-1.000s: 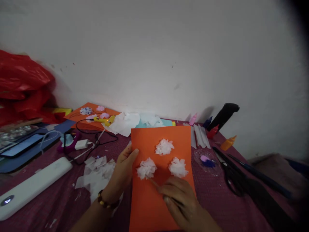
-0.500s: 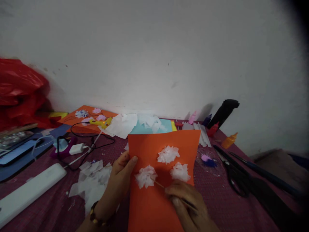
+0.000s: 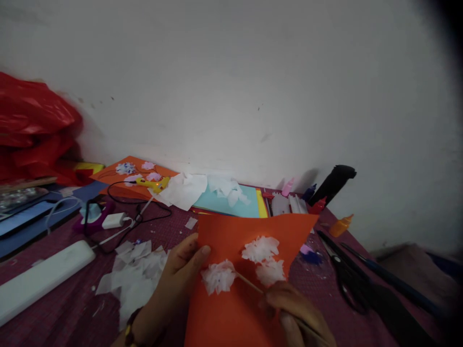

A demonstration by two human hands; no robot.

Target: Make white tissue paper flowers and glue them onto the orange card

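My left hand (image 3: pixel 190 262) pinches the left edge of an orange paper sheet (image 3: pixel 231 320), thumb on top. Three white tissue-paper flowers (image 3: pixel 218 277) sit on the sheet, one at left and two at right. Between the closed fingers of my right hand (image 3: pixel 294 308) is a thin wooden stick (image 3: pixel 249 282), which looks like a skewer. Its tip is at the right edge of the left flower; whether it touches the petals I cannot tell. The far end of the stick runs back under my palm.
Cut tissue squares (image 3: pixel 139 274) lie left of my arm, near a white power strip (image 3: pixel 47 279). Behind are a yellow glue gun (image 3: pixel 154 184) with its cable and blue paper (image 3: pixel 231 205). Scissors (image 3: pixel 347 279), an orange paint bottle (image 3: pixel 342 225) and blue paint (image 3: pixel 311 258) lie at right.
The orange sheet's top edge has dropped lower in view and its right corner has swung outward. My right hand has shifted right and down with the stick, showing more of its length.
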